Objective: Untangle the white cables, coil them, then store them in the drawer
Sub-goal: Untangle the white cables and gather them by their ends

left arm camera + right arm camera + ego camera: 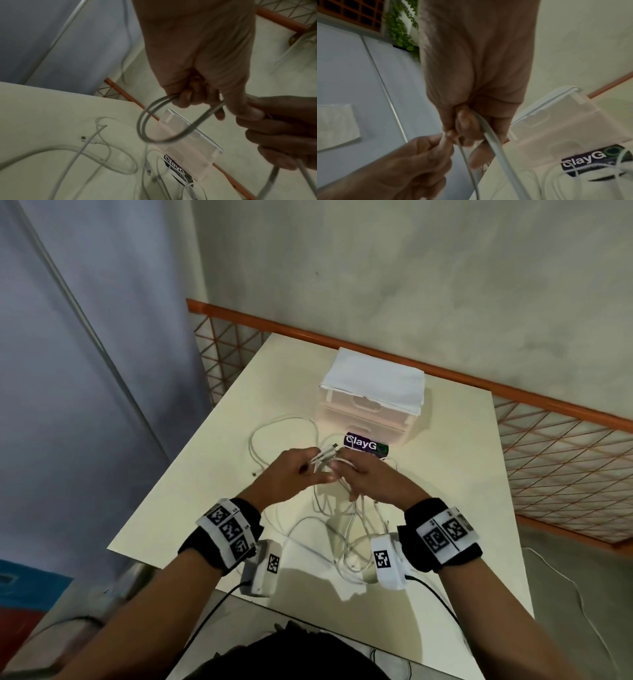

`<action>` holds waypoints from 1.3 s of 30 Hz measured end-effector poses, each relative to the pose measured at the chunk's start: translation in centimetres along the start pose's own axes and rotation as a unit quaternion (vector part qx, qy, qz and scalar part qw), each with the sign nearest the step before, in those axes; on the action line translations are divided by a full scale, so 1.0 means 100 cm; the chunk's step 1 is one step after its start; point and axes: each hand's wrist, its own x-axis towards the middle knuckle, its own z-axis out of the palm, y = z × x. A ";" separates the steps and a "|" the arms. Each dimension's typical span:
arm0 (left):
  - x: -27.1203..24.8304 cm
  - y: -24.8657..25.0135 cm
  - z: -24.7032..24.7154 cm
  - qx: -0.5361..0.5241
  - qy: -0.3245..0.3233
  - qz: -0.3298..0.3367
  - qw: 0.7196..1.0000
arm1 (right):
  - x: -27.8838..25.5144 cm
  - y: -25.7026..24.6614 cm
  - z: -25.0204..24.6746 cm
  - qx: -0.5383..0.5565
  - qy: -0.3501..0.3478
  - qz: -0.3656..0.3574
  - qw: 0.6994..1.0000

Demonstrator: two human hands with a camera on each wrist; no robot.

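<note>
Both hands are working just above the table [212, 481], raised so slack hangs free. The left hand [291, 474] is pinching the plug ends of the white cables [342, 529], anchoring the loop beneath its curled fingers [185, 97]. The right hand [370, 481], touching it, is clamped on the strands trailing down to the tangle below. The drawer [370, 412] is waiting just beyond the knuckles.
</note>
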 end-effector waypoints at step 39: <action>0.012 0.058 -0.025 -0.094 0.217 0.067 0.969 | -0.023 0.024 -0.057 -0.051 0.092 0.045 0.993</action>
